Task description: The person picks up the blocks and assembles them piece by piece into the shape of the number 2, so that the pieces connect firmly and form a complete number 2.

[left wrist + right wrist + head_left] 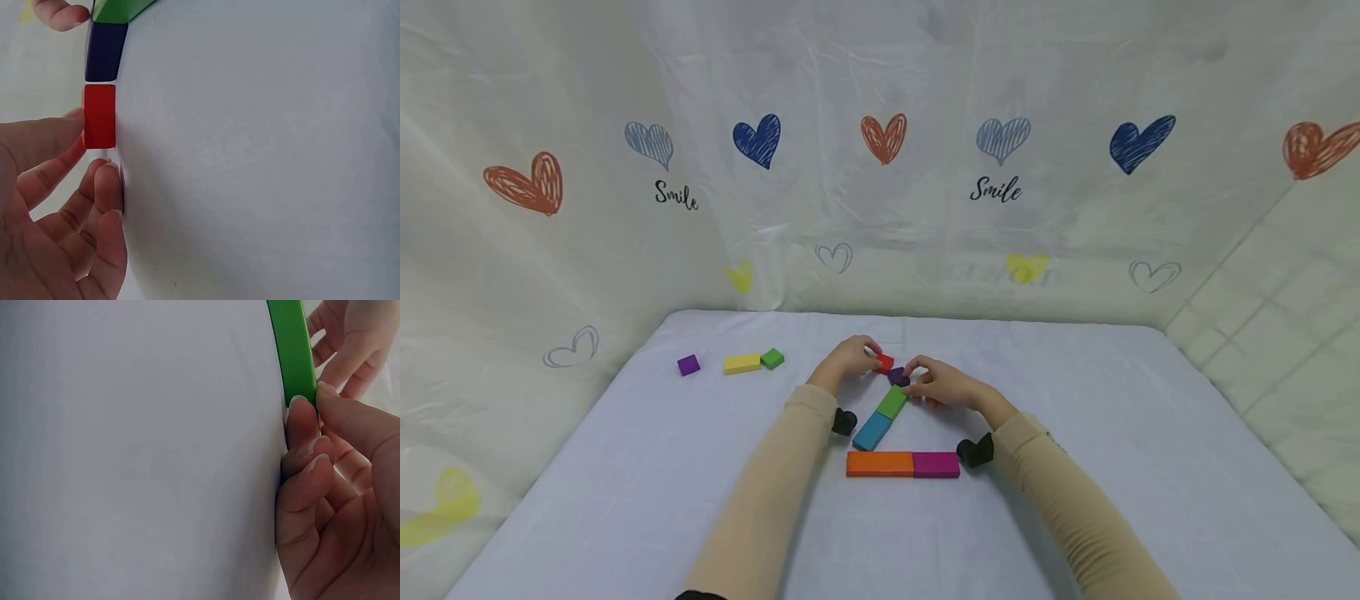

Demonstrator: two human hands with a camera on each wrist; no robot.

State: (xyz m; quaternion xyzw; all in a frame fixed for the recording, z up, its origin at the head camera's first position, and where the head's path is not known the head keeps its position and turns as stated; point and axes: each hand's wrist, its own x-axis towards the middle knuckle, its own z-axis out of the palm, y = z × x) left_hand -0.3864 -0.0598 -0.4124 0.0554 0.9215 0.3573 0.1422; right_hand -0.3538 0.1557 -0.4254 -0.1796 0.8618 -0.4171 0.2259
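Note:
My left hand (847, 358) pinches a small red block (100, 117) between thumb and forefinger, its other fingers loosely curled. End to end with it lies a dark purple block (106, 52), a thin gap between them. My right hand (947, 384) pinches at that dark purple block from the other side, thumb beside the end of a green block (295, 353); its fingers hide the purple block in the right wrist view. The green block continues into a blue block (872, 432) in a slanting row. Nearer, an orange block (880, 464) adjoins a magenta block (936, 465).
At the back left of the white-covered table (625, 500) lie a purple cube (688, 365), a yellow block (742, 363) and a small green block (772, 358). Behind the table hangs a pale curtain (880, 50) printed with hearts. Black wrist cameras stick out inward from both sleeves.

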